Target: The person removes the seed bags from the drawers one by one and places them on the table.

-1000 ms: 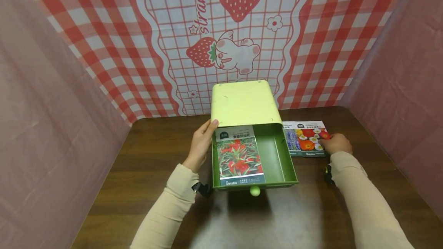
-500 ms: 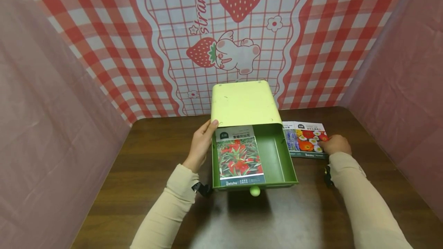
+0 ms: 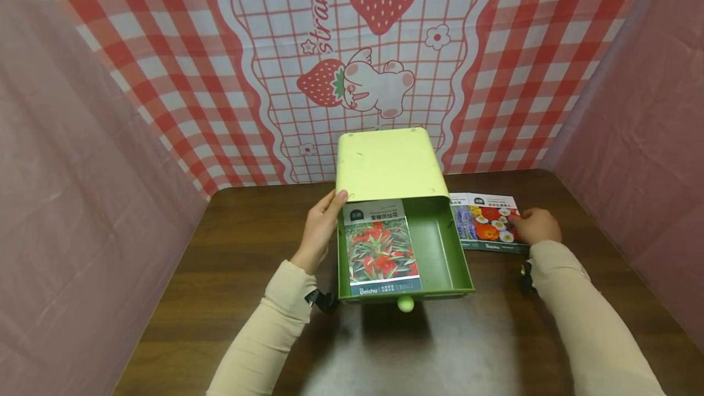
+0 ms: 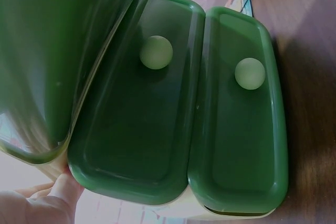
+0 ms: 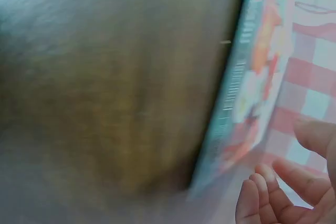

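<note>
A small drawer cabinet (image 3: 390,164) with a pale yellow shell and green drawers stands mid-table. My left hand (image 3: 320,228) holds its left side, thumb over the top edge; the fingers behind are partly hidden. The top drawer (image 3: 434,249) is pulled out, and a seed packet with red flowers (image 3: 379,255) lies in its left part. To the right of the cabinet, my right hand (image 3: 539,227) is at the right edge of a seed packet with orange and white flowers (image 3: 486,232). In the right wrist view, thumb and fingers (image 5: 302,182) are apart with nothing between them.
Two closed lower drawers (image 4: 142,108) with round knobs (image 4: 250,73) show in the left wrist view. A packet with purple flowers (image 3: 465,225) lies partly under the orange-flowered one. A checked strawberry cloth (image 3: 264,78) hangs behind the wooden table (image 3: 220,274), with pink curtains (image 3: 82,188) at the sides.
The orange-flowered packet has turned slightly and shifted a little to the right. My right hand has drawn slightly right, while my left hand and the cabinet stay where they were.
</note>
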### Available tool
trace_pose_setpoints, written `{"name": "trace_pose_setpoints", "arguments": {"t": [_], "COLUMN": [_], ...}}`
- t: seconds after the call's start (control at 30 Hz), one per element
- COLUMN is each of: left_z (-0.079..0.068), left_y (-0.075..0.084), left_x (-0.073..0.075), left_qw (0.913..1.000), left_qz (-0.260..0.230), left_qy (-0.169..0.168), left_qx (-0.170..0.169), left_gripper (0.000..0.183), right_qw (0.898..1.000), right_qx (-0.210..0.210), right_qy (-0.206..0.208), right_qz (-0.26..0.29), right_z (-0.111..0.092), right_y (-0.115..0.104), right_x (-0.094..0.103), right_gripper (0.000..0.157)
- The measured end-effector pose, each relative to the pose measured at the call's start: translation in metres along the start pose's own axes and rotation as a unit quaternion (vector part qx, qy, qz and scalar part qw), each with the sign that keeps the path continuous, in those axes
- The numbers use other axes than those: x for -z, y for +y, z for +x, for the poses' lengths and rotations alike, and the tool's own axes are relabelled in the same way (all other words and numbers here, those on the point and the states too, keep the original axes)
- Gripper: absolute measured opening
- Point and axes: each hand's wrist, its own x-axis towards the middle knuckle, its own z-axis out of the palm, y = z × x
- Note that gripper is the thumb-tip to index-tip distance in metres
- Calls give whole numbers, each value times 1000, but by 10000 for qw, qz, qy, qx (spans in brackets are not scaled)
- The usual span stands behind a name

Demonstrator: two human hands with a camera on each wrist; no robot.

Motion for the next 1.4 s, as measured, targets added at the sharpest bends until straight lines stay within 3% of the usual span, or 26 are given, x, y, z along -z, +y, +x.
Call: {"name": "trace_pose_setpoints", "arguments": {"t": [0.2, 0.4, 0.67, 0.9, 1.17, 1.3, 1.4], "left_z": [-1, -1, -1, -1, -1, -1, -1], "left_y": [0, 1, 1, 2, 3, 3, 3], "left_x": [0, -1, -1, -1, -1, -1, -1], "left_qw": [10000, 10000, 10000, 10000, 10000, 10000, 10000], "left_qz": [-6, 9, 49, 55, 84, 78, 90], "left_qy": [9, 33, 32, 25, 20, -4, -2], "left_qx": [-10, 11, 19, 33, -18, -12, -10], "left_gripper": [68, 67, 68, 68, 67, 68, 67], "right_qw": [9974, 9893, 9774, 9648, 9512, 9395, 9245], "right_qx": [151, 621, 903, 1844, 2626, 3056, 3539], "right_qy": [371, 791, 914, 973, 546, 488, 546], "right_qz": [591, 1058, 1682, 1601, 1526, 1466, 1307], "right_z": [-5, -16, -41, -80, -119, -133, -140], "right_y": [-19, -41, -77, -118, -157, -169, -175], "right_x": [13, 28, 50, 62, 62, 56, 50], "right_gripper": [61, 60, 67, 56, 46, 42, 40]}}
